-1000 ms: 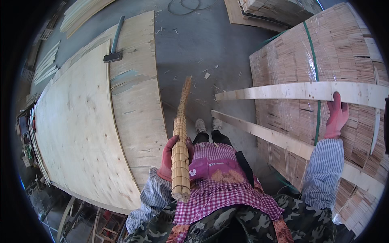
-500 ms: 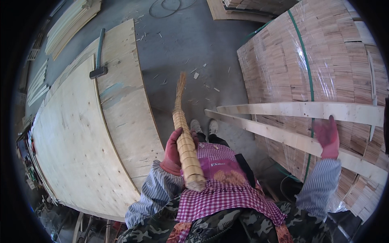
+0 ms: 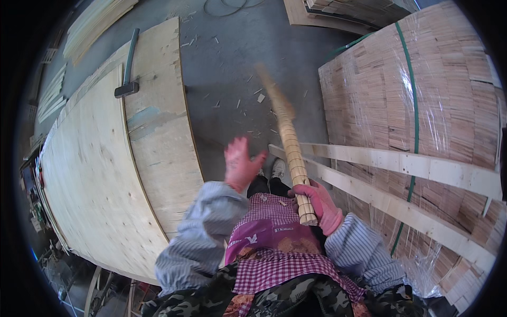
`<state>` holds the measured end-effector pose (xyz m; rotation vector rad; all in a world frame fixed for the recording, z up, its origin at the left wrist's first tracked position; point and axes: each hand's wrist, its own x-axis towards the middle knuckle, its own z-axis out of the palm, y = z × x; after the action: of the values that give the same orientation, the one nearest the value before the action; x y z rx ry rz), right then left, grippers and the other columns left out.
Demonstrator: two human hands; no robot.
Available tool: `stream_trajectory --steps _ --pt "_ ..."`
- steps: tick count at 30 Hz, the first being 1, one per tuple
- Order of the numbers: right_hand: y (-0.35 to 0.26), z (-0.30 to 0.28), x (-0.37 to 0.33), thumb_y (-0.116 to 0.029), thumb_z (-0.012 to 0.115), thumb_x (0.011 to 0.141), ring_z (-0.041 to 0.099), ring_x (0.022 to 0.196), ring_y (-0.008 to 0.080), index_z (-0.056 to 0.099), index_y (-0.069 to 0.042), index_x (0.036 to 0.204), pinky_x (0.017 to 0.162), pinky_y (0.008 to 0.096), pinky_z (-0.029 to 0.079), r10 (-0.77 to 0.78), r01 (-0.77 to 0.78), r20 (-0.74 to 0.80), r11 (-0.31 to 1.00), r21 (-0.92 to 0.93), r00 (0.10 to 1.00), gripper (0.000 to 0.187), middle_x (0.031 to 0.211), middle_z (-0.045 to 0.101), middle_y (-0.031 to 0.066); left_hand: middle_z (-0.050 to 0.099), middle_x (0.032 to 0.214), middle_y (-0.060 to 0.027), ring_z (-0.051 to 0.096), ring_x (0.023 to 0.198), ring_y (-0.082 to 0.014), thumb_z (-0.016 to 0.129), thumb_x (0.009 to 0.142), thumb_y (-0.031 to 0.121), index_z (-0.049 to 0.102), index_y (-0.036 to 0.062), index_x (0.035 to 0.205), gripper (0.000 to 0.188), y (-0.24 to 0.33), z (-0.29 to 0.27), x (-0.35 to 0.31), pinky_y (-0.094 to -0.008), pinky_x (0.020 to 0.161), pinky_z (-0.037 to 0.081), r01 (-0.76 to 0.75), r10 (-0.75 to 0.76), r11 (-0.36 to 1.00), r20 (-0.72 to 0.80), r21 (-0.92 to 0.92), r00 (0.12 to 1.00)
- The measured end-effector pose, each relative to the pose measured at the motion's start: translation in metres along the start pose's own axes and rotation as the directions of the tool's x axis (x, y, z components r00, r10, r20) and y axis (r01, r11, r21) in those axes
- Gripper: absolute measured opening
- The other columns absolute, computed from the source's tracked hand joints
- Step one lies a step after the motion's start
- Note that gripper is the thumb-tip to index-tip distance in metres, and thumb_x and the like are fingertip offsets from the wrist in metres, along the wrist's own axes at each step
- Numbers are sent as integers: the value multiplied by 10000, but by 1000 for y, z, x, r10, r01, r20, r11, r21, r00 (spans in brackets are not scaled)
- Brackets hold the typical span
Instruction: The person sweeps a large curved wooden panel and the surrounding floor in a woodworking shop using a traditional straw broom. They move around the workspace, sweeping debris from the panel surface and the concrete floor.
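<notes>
The right hand (image 3: 321,203), in a pink glove, is closed around the near end of a stack of thin wood strips (image 3: 292,153), held as one long bundle just in front of the person's chest. The bundle's long axis runs from that grip up and away toward the concrete floor (image 3: 237,68), leaning slightly to the person's left; its far end is blurred and cannot be read in detail. The left hand (image 3: 240,164), also in a pink glove, is spread open with the fingers apart and holds nothing; it hangs in the air just left of the bundle, apart from it, at about the bundle's lower third. The right hand is therefore the one in contact, the left the free one nearest the shaft. To the left of the bundle lies a large curved plywood sheet (image 3: 105,174) on a low table, with a dark hammer (image 3: 128,66) resting near its far edge, well apart from both hands. To the right of the bundle two long pale boards (image 3: 401,164) run outward across a plastic-wrapped pallet of stacked wood (image 3: 438,95) bound with a green strap (image 3: 412,90); the near ends of these boards sit just beside the bundle and crowd any swing to that side. Wood chips litter the floor beyond.
</notes>
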<state>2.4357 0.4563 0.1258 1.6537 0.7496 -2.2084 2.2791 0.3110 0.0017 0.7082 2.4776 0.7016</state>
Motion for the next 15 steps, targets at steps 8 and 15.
stream_trajectory --steps 8,15 --pt "-5 -82 186 -280 612 888 567 574 190 474 -69 1040 479 311 486 254 -644 632 -43 764 732 295 769 572 82 21 1524 -262 31 1402 -449 710 672 629 41 66 1484 1194 -145 -106 90 -527 1124 86 676 -662 726 -139 127 737" --pt "13 48 266 -419 561 903 579 649 203 482 -63 1019 524 302 504 -23 -1 24 702 712 999 383 804 550 88 -164 1508 -258 -109 1389 -467 750 626 625 -207 90 1444 1368 -158 -81 105 -578 1111 15 781 -802 552 -71 292 593"
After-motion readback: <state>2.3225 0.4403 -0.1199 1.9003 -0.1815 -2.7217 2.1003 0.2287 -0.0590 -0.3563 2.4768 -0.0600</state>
